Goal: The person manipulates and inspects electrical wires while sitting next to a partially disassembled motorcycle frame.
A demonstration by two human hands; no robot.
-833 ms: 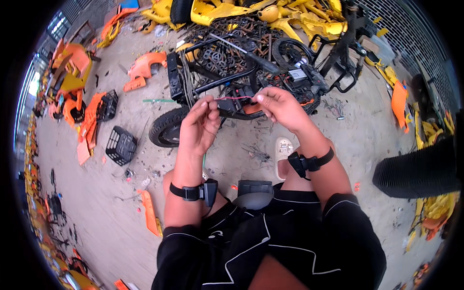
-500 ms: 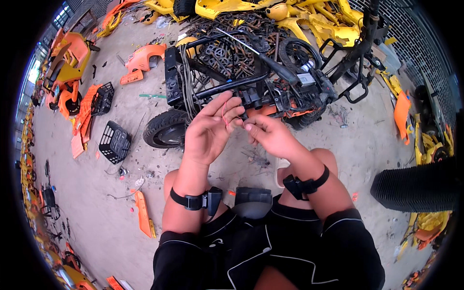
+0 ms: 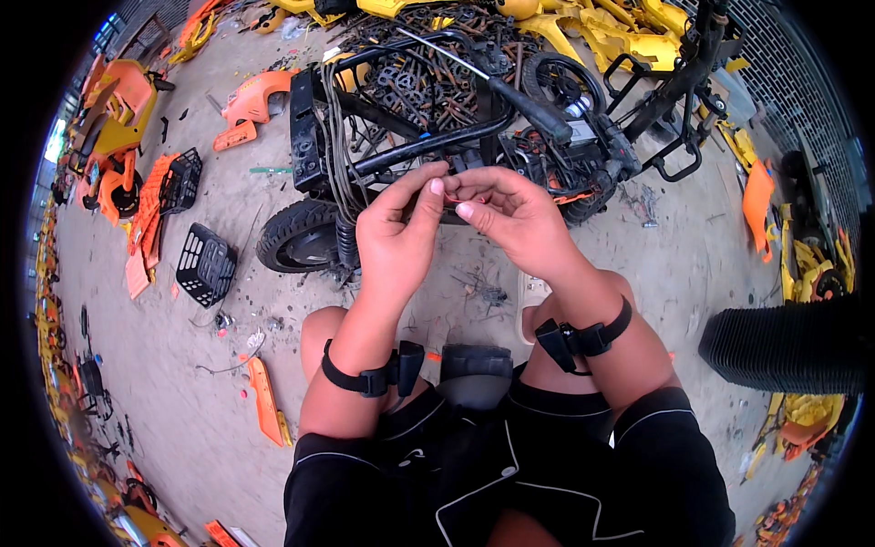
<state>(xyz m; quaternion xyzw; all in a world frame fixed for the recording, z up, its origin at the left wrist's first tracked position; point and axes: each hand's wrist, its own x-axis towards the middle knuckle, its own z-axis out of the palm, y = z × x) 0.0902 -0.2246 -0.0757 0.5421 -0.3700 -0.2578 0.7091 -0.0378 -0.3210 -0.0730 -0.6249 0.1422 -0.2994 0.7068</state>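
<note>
Both hands meet in front of a stripped black scooter frame [image 3: 419, 146]. A thin red strand, apparently wire [image 3: 453, 201], shows between their fingertips, mostly hidden by the fingers. My left hand [image 3: 398, 239] pinches at it with thumb and fingers together. My right hand [image 3: 527, 223] is closed too, its thumb tip beside the strand and fingers curled. Behind my hands, the frame carries a bundle of grey cables [image 3: 339, 150] and a treaded wheel [image 3: 296, 239]. A long metal rod with a thick black handle [image 3: 533, 111] lies across the frame.
Rusty metal parts [image 3: 410, 91] are heaped behind the frame, with yellow body panels [image 3: 629, 41] beyond. To the left are a black plastic crate [image 3: 206, 264] and orange panels [image 3: 260, 96]. A black ribbed object [image 3: 784, 348] stands at the right.
My left hand has gone from spread fingers to a pinch, its thumb now against the fingers. My right hand has moved up and left to meet it. The view has shifted slightly.
</note>
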